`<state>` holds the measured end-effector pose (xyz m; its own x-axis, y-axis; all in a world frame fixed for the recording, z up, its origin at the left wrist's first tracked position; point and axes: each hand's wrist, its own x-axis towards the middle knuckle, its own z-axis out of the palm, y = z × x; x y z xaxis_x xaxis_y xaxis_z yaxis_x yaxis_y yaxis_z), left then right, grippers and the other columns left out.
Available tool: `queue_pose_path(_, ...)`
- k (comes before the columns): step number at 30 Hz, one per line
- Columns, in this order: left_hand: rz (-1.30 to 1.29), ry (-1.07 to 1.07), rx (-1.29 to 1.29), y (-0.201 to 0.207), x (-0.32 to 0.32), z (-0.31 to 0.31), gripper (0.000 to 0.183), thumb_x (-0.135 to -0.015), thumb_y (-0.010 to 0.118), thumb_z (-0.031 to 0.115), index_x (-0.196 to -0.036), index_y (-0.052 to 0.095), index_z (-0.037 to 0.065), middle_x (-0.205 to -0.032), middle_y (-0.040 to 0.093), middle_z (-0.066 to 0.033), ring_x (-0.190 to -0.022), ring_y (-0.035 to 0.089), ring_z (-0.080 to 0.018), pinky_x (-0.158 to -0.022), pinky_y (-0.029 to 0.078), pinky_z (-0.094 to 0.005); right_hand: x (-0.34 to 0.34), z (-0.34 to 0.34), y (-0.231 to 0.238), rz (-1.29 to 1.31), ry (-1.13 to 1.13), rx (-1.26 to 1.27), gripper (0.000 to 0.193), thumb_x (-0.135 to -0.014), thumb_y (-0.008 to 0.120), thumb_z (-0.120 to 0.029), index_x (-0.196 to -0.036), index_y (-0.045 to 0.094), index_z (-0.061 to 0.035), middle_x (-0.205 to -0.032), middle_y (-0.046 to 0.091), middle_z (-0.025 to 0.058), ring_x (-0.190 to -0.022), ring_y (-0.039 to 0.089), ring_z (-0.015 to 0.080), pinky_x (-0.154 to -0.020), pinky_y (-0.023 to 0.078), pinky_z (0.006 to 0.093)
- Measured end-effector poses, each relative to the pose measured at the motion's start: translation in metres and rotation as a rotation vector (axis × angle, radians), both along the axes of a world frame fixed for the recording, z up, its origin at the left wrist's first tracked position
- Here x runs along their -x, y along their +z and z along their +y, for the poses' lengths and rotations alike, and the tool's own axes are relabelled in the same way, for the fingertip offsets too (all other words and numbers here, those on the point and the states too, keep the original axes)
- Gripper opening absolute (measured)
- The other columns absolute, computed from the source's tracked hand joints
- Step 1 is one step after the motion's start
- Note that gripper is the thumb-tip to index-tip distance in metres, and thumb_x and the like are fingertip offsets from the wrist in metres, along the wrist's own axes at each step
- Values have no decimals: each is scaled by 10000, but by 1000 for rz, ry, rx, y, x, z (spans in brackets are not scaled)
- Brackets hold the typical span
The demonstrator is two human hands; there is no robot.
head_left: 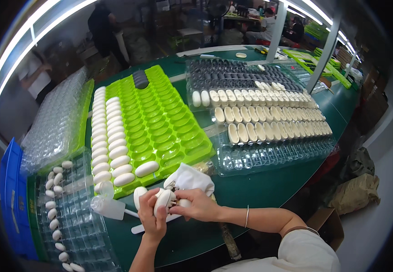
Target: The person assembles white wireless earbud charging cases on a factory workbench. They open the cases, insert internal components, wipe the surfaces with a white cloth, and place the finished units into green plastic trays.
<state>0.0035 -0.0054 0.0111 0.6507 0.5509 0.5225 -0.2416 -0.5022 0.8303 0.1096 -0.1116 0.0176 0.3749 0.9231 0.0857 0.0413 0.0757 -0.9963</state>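
My left hand [152, 216] is closed round a white oval plastic case [164, 201], held up over the green table edge. Close against it, my right hand [200, 206] has its fingers closed on a second white rounded piece [184, 203]. Small details between the two pieces are too fine to make out. Just behind my hands lies a white cloth [194, 178], and another white oval shell [139, 196] stands beside my left fingers. A white squeeze bottle [108, 207] lies to the left. A flat white strip [137, 230] is partly hidden under my hands.
A bright green tray [174, 122] holds rows of white ovals. Clear trays [273, 156] with cream and dark shells sit to the right. Another clear tray [81, 226] holds small white pieces at left, near a blue bin [11, 195]. A metal post [325, 54] rises at the right.
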Motion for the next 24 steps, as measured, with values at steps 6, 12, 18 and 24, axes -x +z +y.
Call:
queue_pose_path(6, 14, -352, 786, -2, -3, 10, 678, -826, 299, 595, -1159, 348, 6, -832, 574, -87, -695, 479, -104, -635, 348, -212, -9, -5, 1, 329, 126, 122, 189, -772, 608, -122, -923, 555, -21, -699, 540, 8, -498, 514, 67, -422, 405, 183)
queue_pose_path(12, -49, -339, 534, 0, 8, 10, 776, -733, 462, 632, -1164, 343, -1, -792, 534, -65, -707, 441, -101, -693, 318, -238, -5, -4, -4, 381, 107, 21, 279, -729, 622, -48, -989, 532, -3, -722, 565, 35, -513, 533, 86, -432, 417, 194)
queue_pose_path(18, -50, -295, 447, -5, 4, 7, 796, -688, 562, 586, -1177, 340, -1, -817, 498, -59, -738, 446, -121, -734, 328, -259, -9, -6, -7, 477, 89, -18, 286, -714, 625, -32, -981, 528, 7, -713, 571, 47, -512, 536, 98, -438, 422, 205)
queue_pose_path(24, -155, -138, 144, -18, 4, 13, 745, -690, 579, 567, -1137, 374, 8, -902, 447, -99, -804, 441, -176, -734, 338, -305, -10, -8, -13, 554, 121, -76, 231, -710, 626, -34, -919, 539, 15, -704, 577, 57, -507, 534, 103, -440, 427, 212)
